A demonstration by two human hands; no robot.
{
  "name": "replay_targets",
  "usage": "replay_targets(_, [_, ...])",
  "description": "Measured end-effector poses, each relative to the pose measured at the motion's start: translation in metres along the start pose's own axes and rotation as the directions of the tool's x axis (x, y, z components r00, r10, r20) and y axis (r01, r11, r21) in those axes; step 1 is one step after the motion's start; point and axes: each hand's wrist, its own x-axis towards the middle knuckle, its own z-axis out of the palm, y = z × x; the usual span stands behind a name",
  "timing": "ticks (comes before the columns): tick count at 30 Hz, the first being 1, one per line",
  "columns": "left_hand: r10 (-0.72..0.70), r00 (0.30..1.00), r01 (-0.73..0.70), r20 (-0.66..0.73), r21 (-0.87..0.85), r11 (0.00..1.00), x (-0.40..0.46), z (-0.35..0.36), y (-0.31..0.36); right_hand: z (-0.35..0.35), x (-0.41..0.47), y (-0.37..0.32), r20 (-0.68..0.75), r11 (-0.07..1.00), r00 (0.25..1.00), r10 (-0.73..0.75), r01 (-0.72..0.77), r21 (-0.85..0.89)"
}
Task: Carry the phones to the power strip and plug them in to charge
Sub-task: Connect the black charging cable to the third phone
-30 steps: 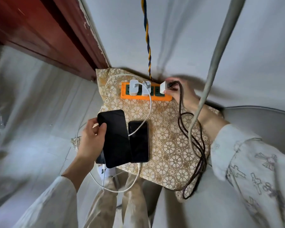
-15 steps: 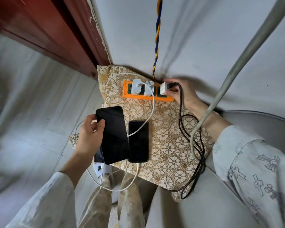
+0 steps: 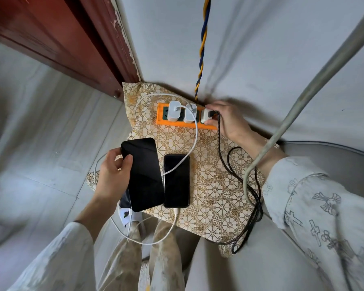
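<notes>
An orange power strip (image 3: 162,121) lies against the wall on a patterned cloth (image 3: 214,185). Two white chargers (image 3: 174,111) sit in it with white cables. My right hand (image 3: 227,120) grips a third white charger (image 3: 206,117) with a black braided cable (image 3: 235,177) at the strip's right end. My left hand (image 3: 114,175) holds a large black phone (image 3: 143,175) above the cloth's left edge; another dark phone (image 3: 124,201) shows partly under it. A smaller black phone (image 3: 176,181) lies on the cloth, a white cable plugged into its bottom.
A red-brown wooden door frame (image 3: 88,38) stands at the left of the wall. A twisted blue-yellow cord (image 3: 202,49) runs up the wall from the strip. A grey pipe (image 3: 303,97) curves across the right. My legs are below the cloth's edge.
My right hand has pushed the third charger down onto the strip's right end. My left hand and the large phone have hardly moved; the view shifted slightly.
</notes>
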Motion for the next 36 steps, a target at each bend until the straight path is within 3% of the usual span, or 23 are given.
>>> replay_targets(5, [-0.015,1.0,0.015,-0.001,-0.008,1.0,0.002,0.0,-0.004,0.0,0.001,-0.002,0.105,0.983,0.992,-0.064,0.081,-0.166])
replay_targets(14, [-0.01,1.0,0.011,0.008,-0.025,1.0,0.001,0.003,0.002,0.008,0.005,0.005,0.066,0.969,0.994,-0.091,0.104,-0.224])
replay_targets(19, [-0.014,1.0,0.014,0.014,0.021,1.0,-0.007,-0.001,-0.003,0.013,0.002,0.006,0.053,0.957,0.999,-0.002,0.017,-0.288])
replay_targets(22, [-0.031,0.999,0.03,0.013,0.037,0.999,-0.015,-0.003,-0.008,0.013,-0.026,0.011,0.026,0.991,0.993,0.114,-0.112,-0.073])
replay_targets(24, [-0.039,0.999,0.038,0.012,0.054,0.998,-0.021,-0.003,-0.009,0.008,-0.053,0.016,0.036,0.963,0.971,0.235,-0.237,0.13])
replay_targets(26, [-0.046,0.999,0.045,0.012,0.083,0.996,-0.027,-0.001,-0.007,0.001,-0.082,0.021,0.043,0.92,0.945,0.324,-0.325,0.22])
replay_targets(29, [-0.068,0.997,0.065,0.024,0.116,0.991,-0.041,0.006,-0.003,-0.008,-0.125,0.025,0.072,0.893,0.913,0.402,-0.408,0.191])
replay_targets(32, [-0.103,0.992,0.094,0.071,0.125,0.988,-0.057,0.013,0.001,-0.01,-0.16,0.022,0.234,0.82,0.838,0.493,-0.538,0.197])
replay_targets(36, [-0.103,0.989,0.086,0.103,0.159,0.984,-0.072,0.021,0.003,-0.014,-0.183,0.017,0.333,0.809,0.801,0.497,-0.567,0.156])
